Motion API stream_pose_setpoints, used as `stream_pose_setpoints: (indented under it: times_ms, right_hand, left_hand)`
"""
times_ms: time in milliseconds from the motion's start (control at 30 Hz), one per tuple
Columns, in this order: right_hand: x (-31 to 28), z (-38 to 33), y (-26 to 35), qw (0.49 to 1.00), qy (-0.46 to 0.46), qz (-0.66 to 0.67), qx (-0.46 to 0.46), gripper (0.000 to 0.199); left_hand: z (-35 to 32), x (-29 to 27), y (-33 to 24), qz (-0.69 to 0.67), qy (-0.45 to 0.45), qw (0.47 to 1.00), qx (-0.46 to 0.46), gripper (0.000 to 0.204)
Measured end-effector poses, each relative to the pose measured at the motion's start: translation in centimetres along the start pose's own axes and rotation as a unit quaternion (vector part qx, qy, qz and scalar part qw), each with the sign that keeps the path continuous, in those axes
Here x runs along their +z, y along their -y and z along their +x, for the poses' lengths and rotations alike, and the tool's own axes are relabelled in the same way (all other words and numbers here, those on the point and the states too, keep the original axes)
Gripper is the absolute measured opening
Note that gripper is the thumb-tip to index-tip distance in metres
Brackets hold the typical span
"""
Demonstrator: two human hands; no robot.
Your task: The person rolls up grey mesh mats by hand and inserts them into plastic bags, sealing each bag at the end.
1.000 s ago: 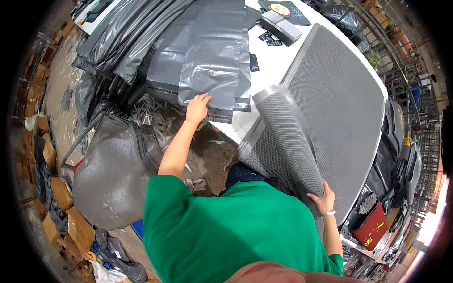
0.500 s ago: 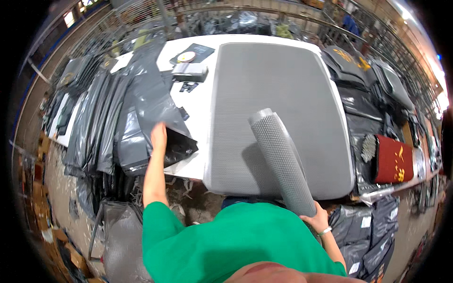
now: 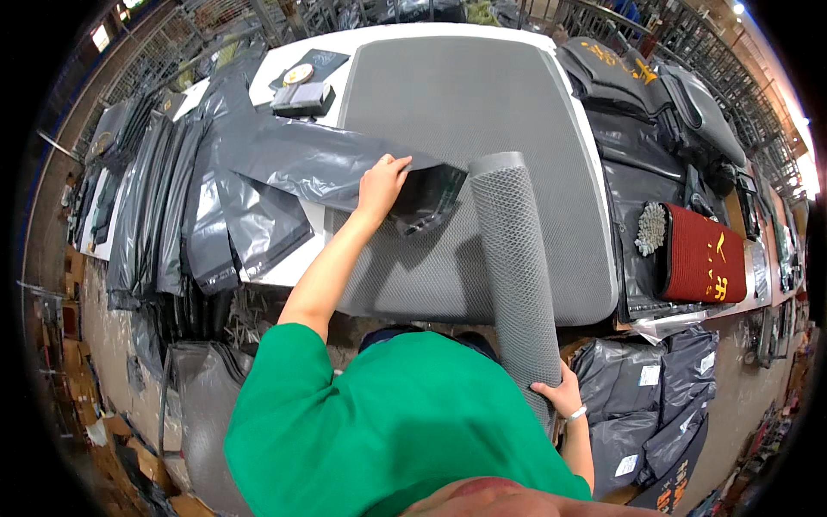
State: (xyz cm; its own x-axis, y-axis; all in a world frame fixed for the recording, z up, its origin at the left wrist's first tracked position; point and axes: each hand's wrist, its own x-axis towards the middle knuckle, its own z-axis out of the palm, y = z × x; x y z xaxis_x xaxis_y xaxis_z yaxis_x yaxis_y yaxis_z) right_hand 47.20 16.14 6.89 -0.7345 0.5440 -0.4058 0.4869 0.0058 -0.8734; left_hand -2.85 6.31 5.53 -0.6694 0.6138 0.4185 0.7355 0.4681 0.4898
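My left hand [image 3: 384, 186] is closed on the upper edge of a grey plastic bag [image 3: 314, 159], whose dark open mouth faces right. The bag stretches over the left part of a flat grey mat [image 3: 448, 95]. My right hand [image 3: 562, 394] grips the lower end of a rolled grey mat [image 3: 517, 267] with a honeycomb texture. The roll stands tilted in front of me, its top end close to the bag's mouth but apart from it. More grey plastic bags [image 3: 211, 215] lie stacked on the left side of the table.
The white table [image 3: 267, 73] carries a small grey box [image 3: 303, 100] and a round tape roll [image 3: 299, 74] at the back left. At the right lie folded dark mats [image 3: 612, 77] and a red rolled mat [image 3: 702, 263]. Wrapped black packages [image 3: 620, 405] sit below right.
My left hand has moved right, drawing the bag off the stack and across the flat mat toward the roll. The rolled mat is now more upright in my right hand.
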Motion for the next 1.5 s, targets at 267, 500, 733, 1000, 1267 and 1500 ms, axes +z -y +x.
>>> stream_pose_setpoints:
  times_ms: [267, 500, 733, 1000, 1267, 1500]
  right_hand:
    - [0.0, 3.8, 0.3, 0.974, 0.139, -0.156, -0.089, 0.070]
    - [-0.1, 7.6, 2.3, 0.949, 0.210, -0.194, -0.133, 0.078]
    - [0.8, 10.9, 8.1, 0.931, 0.331, -0.118, -0.098, 0.069]
    - [3.1, 12.5, 11.6, 0.932, 0.363, -0.012, 0.008, 0.065]
    - [5.2, 14.3, 12.2, 0.910, 0.411, 0.009, 0.059, 0.064]
    - [8.7, 17.4, 14.1, 0.910, 0.407, 0.018, 0.075, 0.062]
  left_hand:
    - [-2.1, -1.7, 2.8, -0.198, -0.005, 0.968, -0.155, 0.024]
    - [-7.1, -9.0, 3.5, -0.228, 0.134, 0.953, -0.147, 0.023]
    - [-8.0, -11.3, 1.9, 0.136, -0.130, 0.980, -0.065, 0.020]
    - [-11.6, -9.6, -4.3, 0.157, -0.040, 0.940, 0.301, 0.034]
    - [-21.9, 0.0, 5.0, -0.153, -0.197, 0.867, -0.431, 0.070]
    - [-25.5, 0.9, 0.1, -0.246, 0.234, 0.864, -0.371, 0.024]
